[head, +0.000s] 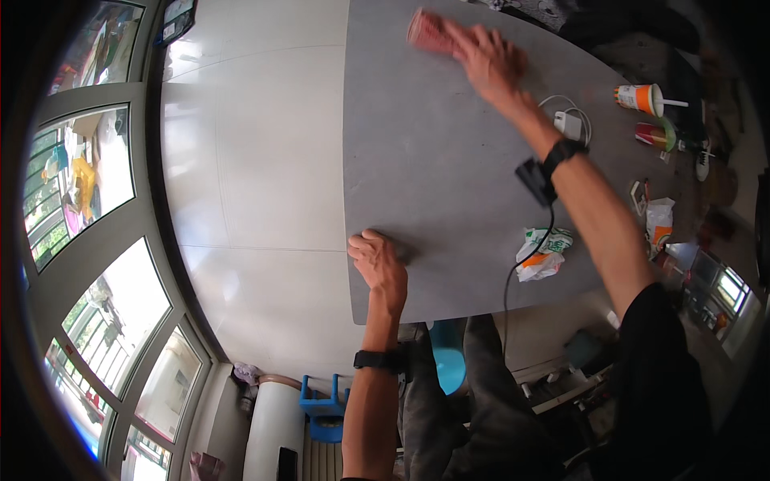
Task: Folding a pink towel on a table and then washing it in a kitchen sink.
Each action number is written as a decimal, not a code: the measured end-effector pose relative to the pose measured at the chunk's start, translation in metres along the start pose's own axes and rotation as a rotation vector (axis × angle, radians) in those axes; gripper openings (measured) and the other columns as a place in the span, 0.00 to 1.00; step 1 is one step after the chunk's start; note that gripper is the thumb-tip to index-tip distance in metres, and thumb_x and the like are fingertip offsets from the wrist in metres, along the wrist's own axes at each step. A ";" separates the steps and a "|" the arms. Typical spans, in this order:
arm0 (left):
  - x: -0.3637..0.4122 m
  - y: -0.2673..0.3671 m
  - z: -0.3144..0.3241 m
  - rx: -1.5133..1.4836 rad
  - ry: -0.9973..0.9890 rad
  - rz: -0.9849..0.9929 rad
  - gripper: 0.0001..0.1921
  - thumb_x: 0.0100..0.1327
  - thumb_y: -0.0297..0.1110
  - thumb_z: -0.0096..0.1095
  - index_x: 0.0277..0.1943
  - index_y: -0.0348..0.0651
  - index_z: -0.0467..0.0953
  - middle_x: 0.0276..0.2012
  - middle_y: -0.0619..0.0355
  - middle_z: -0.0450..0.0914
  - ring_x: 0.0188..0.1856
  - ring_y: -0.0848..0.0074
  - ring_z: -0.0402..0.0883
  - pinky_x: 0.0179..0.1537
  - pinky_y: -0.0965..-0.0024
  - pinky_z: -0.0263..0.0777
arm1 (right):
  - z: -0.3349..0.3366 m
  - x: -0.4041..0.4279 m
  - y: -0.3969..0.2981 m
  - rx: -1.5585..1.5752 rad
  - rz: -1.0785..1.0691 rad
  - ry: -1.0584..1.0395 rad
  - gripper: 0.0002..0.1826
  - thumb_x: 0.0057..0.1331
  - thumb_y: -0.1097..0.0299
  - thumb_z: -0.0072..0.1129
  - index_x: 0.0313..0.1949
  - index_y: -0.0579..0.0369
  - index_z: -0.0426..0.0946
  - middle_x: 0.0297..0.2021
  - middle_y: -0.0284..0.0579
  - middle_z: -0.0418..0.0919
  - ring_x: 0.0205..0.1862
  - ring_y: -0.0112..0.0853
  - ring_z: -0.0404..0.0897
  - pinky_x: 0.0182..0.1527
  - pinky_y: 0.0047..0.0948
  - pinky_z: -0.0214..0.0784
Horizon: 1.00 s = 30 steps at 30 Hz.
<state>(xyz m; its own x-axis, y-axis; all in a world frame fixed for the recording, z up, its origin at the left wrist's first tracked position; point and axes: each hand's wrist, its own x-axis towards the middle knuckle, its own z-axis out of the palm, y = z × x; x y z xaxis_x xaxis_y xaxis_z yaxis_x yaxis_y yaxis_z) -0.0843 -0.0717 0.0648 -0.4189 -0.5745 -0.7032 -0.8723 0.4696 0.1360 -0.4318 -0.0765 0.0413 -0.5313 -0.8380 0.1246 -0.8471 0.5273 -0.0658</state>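
My right hand (494, 63) reaches to the far part of a grey table (445, 156). Its fingers press on a pinkish-red folded cloth (430, 33), which is slightly blurred and partly covered by the hand. My left hand (378, 258) rests as a loose fist on the tabletop, close to its left edge. Nothing shows in that hand, though the inside of the palm is hidden. Both wrists wear black straps; from the right one's black box (535, 182) a cable runs down past the table's near edge.
A white charger (568, 125) with its cable lies right of centre. Along the right side stand a paper cup (639, 100) with a straw and a red-green container (654, 136). Crumpled plastic packaging (541, 255) lies near the front edge. A blue plastic stool (325, 403) stands lower left.
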 end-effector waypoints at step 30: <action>-0.198 -0.163 0.056 -0.618 -0.055 0.105 0.10 0.58 0.27 0.56 0.40 0.35 0.65 0.36 0.43 0.68 0.36 0.51 0.70 0.34 0.58 0.66 | -0.052 -0.281 -0.200 0.354 -0.527 -0.351 0.28 0.56 0.75 0.49 0.57 0.36 0.67 0.47 0.47 0.68 0.46 0.38 0.70 0.51 0.41 0.60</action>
<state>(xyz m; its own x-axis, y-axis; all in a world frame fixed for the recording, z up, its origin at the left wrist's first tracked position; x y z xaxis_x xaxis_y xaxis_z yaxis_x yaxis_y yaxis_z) 0.1551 0.0025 0.1424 -0.5113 -0.5033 -0.6966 -0.8186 0.0385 0.5730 -0.1122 0.0607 0.0709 0.0266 -0.9953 -0.0927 -0.9126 0.0137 -0.4087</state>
